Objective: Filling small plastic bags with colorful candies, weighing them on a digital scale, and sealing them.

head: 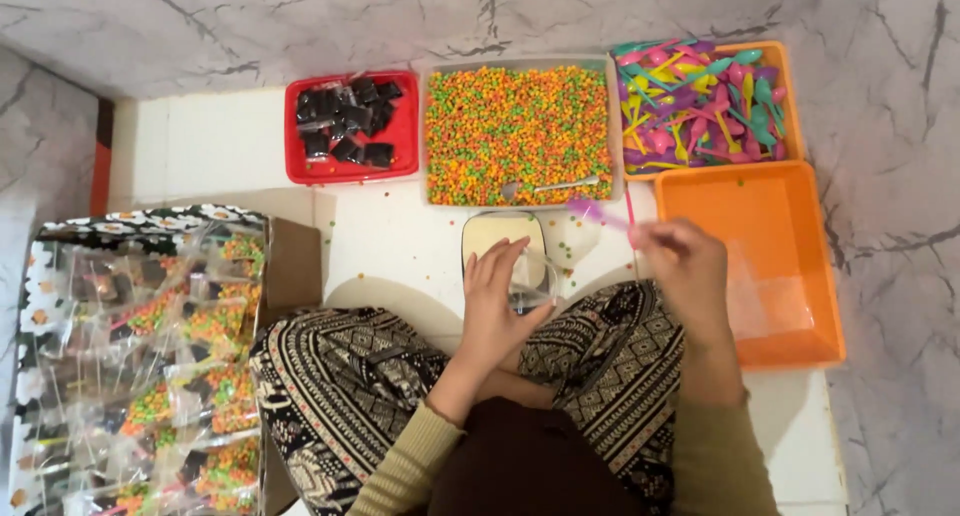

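- Purple plastic spoon (pixel 592 212), blurred, is pinched in the fingers of the right hand (pixel 685 266), just in front of the tray of cereal balls (pixel 517 136).
- Clear small cup (pixel 533 281) sits under the left hand (pixel 495 301), whose fingers curl loosely over it; whether they clamp it I cannot tell.
- Beside that hand, a small scale (pixel 503 238) with a pale plate stands just below the tray of cereal balls.
- A metal spoon (pixel 555 187) lies in the tray's near edge among the orange, green and yellow balls.
- Left of the tray, a red tray (pixel 350 166) holds dark packets.
- Right of the tray, an orange bin (pixel 705 101) holds coloured plastic spoons; below it stands another orange tub (pixel 760 266).
- Far left of the tray, a floral box (pixel 140 366) is full of filled clear bags.
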